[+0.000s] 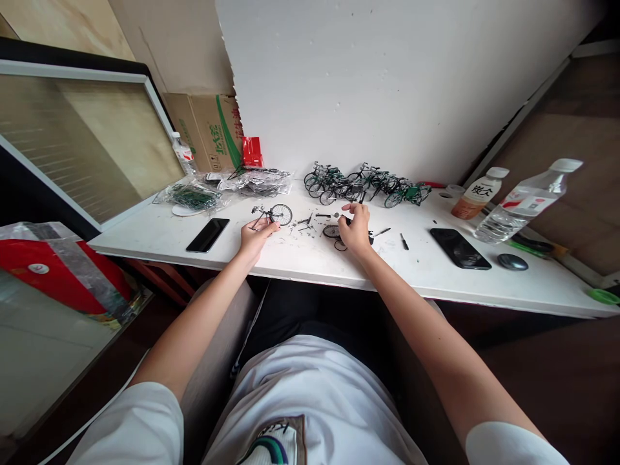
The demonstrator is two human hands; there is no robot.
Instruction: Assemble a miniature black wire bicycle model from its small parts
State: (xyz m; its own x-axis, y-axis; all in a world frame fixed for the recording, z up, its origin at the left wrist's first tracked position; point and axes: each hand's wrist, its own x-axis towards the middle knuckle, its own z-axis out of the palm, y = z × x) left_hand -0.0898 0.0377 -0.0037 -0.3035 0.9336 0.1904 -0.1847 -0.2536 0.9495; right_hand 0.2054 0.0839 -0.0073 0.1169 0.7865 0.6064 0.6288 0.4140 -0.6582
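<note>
My left hand (pixel 256 236) is closed on a partly built miniature bicycle (pixel 281 214), lifted at the left of the work area. Its one spoked wheel faces me, and a thin frame reaches out to the left. My right hand (pixel 356 227) is curled over the table, thumb and fingers together around something dark that I cannot make out. Beneath and beside it lie loose black bicycle wheels (pixel 331 230) and other dark parts, partly covered by the hand. Between both hands, small black bicycle parts (pixel 305 223) are scattered on the white table (pixel 310 261).
Several finished miniature bicycles (pixel 339 184) stand along the wall. Bagged parts (pixel 194 196) lie at the back left, near a cardboard box (pixel 208 129). A phone (pixel 208 235) lies left, another phone (pixel 460 248) right. Bottles (pixel 527 200) stand far right. A small screwdriver (pixel 403 241) lies right of my hand.
</note>
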